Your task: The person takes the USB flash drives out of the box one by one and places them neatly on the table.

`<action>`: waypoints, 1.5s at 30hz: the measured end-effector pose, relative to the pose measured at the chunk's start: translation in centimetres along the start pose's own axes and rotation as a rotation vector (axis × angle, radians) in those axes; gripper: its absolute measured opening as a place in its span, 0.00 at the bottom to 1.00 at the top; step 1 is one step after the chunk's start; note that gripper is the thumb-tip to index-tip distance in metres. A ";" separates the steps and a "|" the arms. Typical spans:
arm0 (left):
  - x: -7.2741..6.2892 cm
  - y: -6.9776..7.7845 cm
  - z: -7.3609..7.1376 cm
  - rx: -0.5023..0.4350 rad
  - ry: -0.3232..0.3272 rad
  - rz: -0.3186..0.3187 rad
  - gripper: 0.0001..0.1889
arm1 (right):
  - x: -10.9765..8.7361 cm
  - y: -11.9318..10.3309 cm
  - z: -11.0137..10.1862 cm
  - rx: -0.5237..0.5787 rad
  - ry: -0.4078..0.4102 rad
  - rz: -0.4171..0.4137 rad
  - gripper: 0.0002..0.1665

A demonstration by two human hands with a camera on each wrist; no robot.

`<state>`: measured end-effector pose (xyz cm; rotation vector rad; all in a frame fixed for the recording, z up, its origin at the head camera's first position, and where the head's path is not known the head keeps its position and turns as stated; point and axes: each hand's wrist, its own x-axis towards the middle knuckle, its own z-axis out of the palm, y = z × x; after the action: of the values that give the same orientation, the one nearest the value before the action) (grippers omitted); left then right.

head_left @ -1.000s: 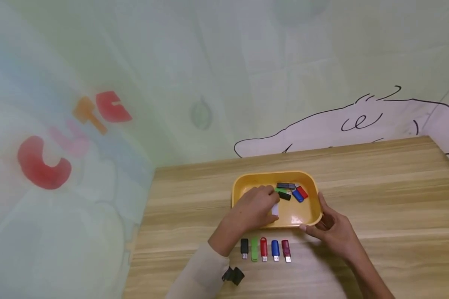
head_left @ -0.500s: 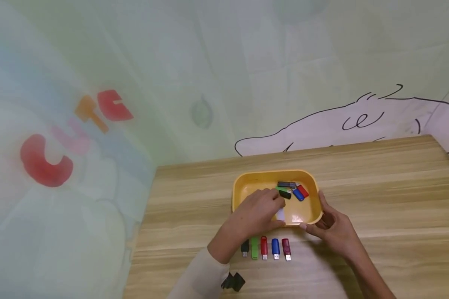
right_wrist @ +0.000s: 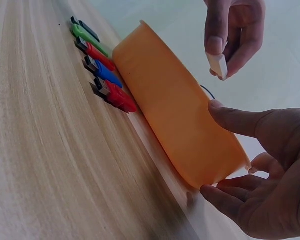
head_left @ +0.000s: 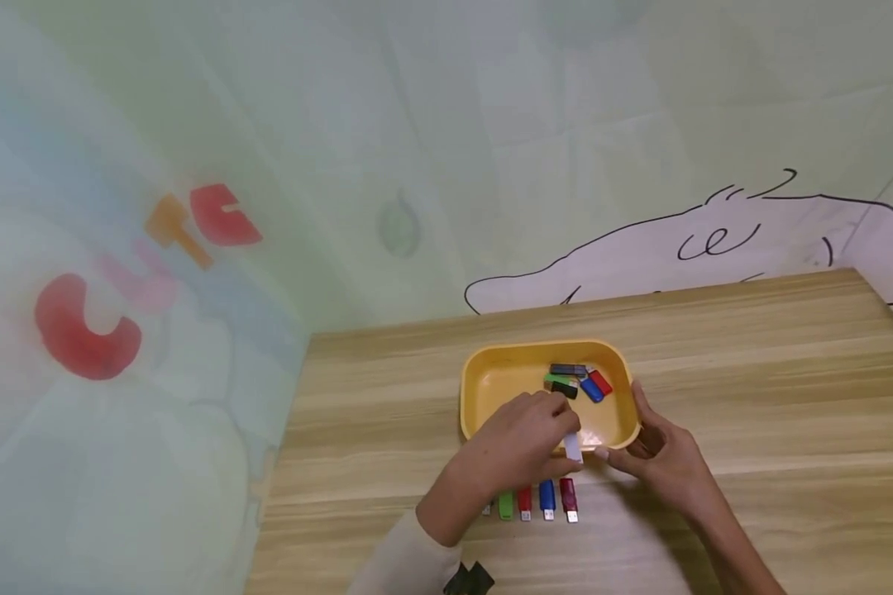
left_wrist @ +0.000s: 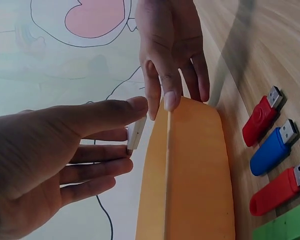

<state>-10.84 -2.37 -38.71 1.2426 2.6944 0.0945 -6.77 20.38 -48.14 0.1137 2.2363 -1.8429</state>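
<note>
My left hand (head_left: 521,442) pinches a white USB stick (left_wrist: 135,132) between thumb and fingers, above the front rim of a yellow plastic tray (head_left: 502,384). Around the tray's front right corner my right hand (head_left: 670,463) keeps its grip, thumb at the rim and fingers lower on the wall in the right wrist view. Inside the tray lie several USB sticks: a dark grey one (head_left: 568,369), a green one, a black one (head_left: 564,388), a blue one (head_left: 591,389) and a red one (head_left: 599,381).
In front of the tray is a row of USB sticks: green (head_left: 506,506), red (head_left: 524,502), blue (head_left: 546,496) and dark red (head_left: 569,496); the left hand mostly covers a black one. Small black pieces (head_left: 470,580) lie by the left sleeve (head_left: 409,558) on the wooden table (head_left: 774,380).
My left hand has moved from inside the tray toward its front rim and slightly right, carrying the white USB stick. The right hand stays on the tray's corner.
</note>
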 end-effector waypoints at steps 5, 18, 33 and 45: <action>-0.4 0.2 0.1 -0.004 0.024 0.014 0.23 | 0.0 0.1 0.1 0.001 0.012 0.004 0.67; -0.9 0.8 0.7 0.007 0.035 0.056 0.24 | -0.1 0.3 0.3 0.022 0.012 -0.001 0.66; -1.4 1.4 1.6 -0.013 0.073 0.108 0.24 | -0.1 0.3 0.2 0.014 0.014 -0.026 0.66; -1.7 2.0 2.8 -0.034 0.153 0.124 0.27 | -0.2 0.1 0.0 -0.017 0.024 -0.006 0.66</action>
<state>-7.80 -2.40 -41.01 1.4475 2.7262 0.2615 -6.54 20.38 -48.20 0.1273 2.2703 -1.8351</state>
